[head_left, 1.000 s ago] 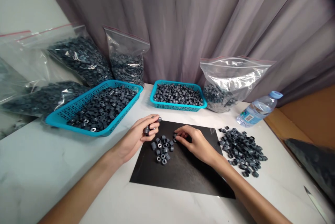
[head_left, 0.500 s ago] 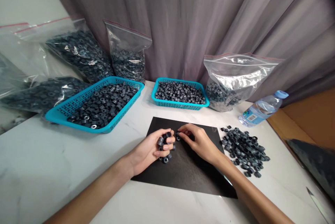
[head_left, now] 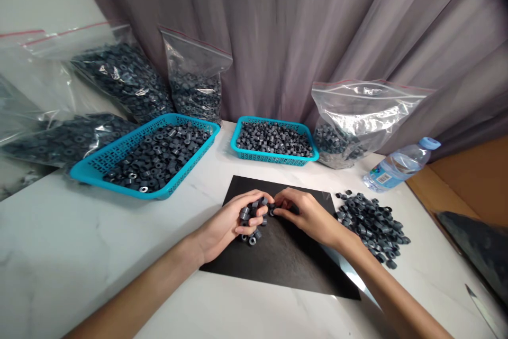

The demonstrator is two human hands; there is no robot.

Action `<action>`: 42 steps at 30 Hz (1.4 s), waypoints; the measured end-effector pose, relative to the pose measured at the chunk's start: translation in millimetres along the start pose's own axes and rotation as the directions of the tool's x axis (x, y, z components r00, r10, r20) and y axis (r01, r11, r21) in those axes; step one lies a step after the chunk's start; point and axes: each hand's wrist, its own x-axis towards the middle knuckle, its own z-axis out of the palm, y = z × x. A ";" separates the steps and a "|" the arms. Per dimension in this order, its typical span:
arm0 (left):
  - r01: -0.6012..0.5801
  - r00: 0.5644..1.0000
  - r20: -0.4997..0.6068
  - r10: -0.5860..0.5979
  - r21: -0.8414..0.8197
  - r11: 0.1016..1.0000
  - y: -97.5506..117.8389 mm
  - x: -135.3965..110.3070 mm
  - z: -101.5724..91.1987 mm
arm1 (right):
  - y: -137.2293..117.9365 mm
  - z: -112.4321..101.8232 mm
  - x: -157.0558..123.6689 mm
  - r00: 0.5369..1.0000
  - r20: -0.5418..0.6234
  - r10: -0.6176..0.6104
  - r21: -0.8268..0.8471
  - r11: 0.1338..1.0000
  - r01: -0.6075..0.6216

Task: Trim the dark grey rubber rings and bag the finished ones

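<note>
Several small dark grey ring-shaped pieces (head_left: pixel 246 216) are cupped in my left hand (head_left: pixel 226 222), whose fingers curl around them. Just below those fingers, a few more rings (head_left: pixel 252 240) show above the black mat (head_left: pixel 278 270); whether they touch the mat is hard to tell. My right hand (head_left: pixel 313 220) is closed in a pinch on one dark grey ring (head_left: pixel 272 210), close to the left fingertips. Its fingers partly cover that ring. To the right of my right hand, a loose pile of similar rings (head_left: pixel 373 228) lies on the white table.
Two blue baskets (head_left: pixel 159 193) (head_left: pixel 273 158) of rings stand at the left and back. Zip bags of rings (head_left: pixel 123 77) (head_left: pixel 194 85) (head_left: pixel 341 140) lean behind. A water bottle (head_left: pixel 400 164) stands tilted in view at right, near a cardboard box (head_left: pixel 472 185). A blade-like object (head_left: pixel 482 307) lies lower right.
My right hand has shifted slightly left and its pinched ring is nearer my left hand. My left thumb and fingers have moved a little toward the right. The view has shifted slightly.
</note>
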 end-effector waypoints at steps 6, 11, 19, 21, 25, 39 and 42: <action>-0.051 0.996 -0.054 0.066 0.243 0.969 1.6 -4.2 3.8 | -6.3 -7.9 -1.3 1.000 0.012 0.014 0.023 1.000 -0.014; -0.034 0.984 -0.139 0.115 0.485 0.874 1.7 -6.4 10.1 | -10.8 -15.2 -1.4 0.998 -0.011 0.058 0.167 0.984 -0.056; -0.016 0.980 -0.170 0.103 0.447 0.894 -3.3 -2.3 9.1 | -19.8 -19.3 -1.3 0.997 -0.022 0.073 0.452 0.890 -0.055; -0.019 0.983 -0.159 0.095 0.421 0.907 -5.9 -1.7 7.3 | -19.5 -17.6 -1.0 0.997 -0.016 0.073 0.480 0.876 -0.056; -0.014 0.986 -0.144 0.080 0.409 0.912 -8.7 -1.6 6.2 | -17.1 -12.0 -0.1 0.996 -0.007 0.084 0.484 0.872 -0.070; -0.024 0.991 -0.101 0.086 0.504 0.863 4.7 -10.5 17.4 | -23.9 -19.2 -3.4 0.998 -0.015 0.060 0.465 0.884 -0.046; -0.027 0.995 -0.069 0.068 0.476 0.879 6.8 -11.7 17.5 | -21.6 -19.2 -3.2 0.997 -0.047 0.065 0.380 0.924 -0.042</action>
